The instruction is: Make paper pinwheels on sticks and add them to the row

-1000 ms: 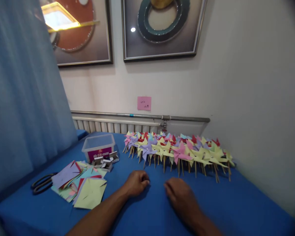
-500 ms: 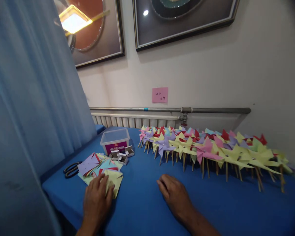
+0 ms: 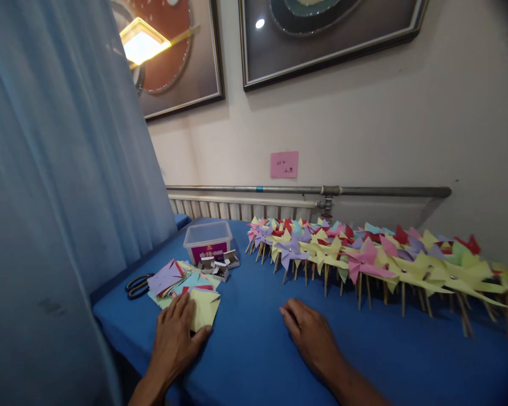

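My left hand (image 3: 175, 332) lies on the left part of the blue-covered table, fingers stretched out and thumb spread. Its fingers rest on the left edge of a pale yellow paper square (image 3: 205, 310) with slits at its corners. Behind that square spreads a loose pile of coloured paper squares (image 3: 167, 277) in purple, red, green and blue. My right hand (image 3: 309, 332) rests on the table by itself, fingers curled in, and nothing shows in it. Beyond it stand many finished paper pinwheels (image 3: 368, 262) on wooden sticks.
Black-handled scissors (image 3: 139, 286) lie left of the paper pile. A clear plastic tub (image 3: 207, 234) with a purple label stands behind, and several small open boxes (image 3: 220, 268) sit against it. A blue curtain (image 3: 76, 186) hangs at the left; a radiator (image 3: 237, 211) runs along the wall.
My left thumb has spread out to the right, away from the fingers, along the yellow square's near edge. The whole view has shifted slightly; my right hand stays curled on the table.
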Demonstrator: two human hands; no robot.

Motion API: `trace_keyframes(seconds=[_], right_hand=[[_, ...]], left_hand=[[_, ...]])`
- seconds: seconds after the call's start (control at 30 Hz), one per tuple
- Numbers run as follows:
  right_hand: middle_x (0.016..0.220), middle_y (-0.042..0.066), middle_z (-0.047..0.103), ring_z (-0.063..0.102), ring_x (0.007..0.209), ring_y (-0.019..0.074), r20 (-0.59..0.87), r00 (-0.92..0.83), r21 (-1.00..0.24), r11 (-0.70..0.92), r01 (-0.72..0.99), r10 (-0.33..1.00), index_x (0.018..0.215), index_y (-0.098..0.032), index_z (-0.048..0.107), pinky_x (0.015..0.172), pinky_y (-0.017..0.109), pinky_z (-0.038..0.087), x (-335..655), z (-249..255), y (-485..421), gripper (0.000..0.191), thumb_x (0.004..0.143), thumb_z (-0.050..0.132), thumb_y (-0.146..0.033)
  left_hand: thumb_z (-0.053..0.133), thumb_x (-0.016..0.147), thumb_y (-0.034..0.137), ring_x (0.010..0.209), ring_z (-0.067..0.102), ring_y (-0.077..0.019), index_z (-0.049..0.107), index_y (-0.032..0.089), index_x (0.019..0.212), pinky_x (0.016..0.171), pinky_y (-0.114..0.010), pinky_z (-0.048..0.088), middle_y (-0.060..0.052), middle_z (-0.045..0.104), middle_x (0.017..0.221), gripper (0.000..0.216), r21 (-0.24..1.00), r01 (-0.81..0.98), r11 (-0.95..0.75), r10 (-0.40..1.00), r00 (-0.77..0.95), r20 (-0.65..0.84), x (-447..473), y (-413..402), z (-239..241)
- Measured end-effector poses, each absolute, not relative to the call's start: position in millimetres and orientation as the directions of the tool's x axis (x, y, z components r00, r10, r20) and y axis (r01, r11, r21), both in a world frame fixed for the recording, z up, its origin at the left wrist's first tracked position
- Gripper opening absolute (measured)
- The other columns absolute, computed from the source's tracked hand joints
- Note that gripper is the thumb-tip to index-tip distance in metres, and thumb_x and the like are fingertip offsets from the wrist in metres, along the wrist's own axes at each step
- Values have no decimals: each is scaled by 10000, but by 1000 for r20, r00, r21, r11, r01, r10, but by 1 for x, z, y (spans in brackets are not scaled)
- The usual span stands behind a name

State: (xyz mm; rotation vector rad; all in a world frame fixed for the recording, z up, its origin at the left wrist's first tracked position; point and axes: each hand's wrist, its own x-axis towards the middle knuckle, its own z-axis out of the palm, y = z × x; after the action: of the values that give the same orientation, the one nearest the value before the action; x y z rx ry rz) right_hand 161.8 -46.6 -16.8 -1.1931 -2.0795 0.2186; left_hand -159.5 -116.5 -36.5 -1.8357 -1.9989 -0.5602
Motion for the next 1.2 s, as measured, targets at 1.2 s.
trace_keyframes(seconds=[1.2], right_hand=[[1039,89,764,677,1017,311,-130,-10,-719,-101,-688,991,1010,-214,725,831,413,548,172,11,-53,462,654,843,-485]], left_hand=[[551,894,364,1247,550,-307,561,191,1301,1050,-504,433,-157,607,1345,442,317,576,-753,571,335,749,11,-33,14]])
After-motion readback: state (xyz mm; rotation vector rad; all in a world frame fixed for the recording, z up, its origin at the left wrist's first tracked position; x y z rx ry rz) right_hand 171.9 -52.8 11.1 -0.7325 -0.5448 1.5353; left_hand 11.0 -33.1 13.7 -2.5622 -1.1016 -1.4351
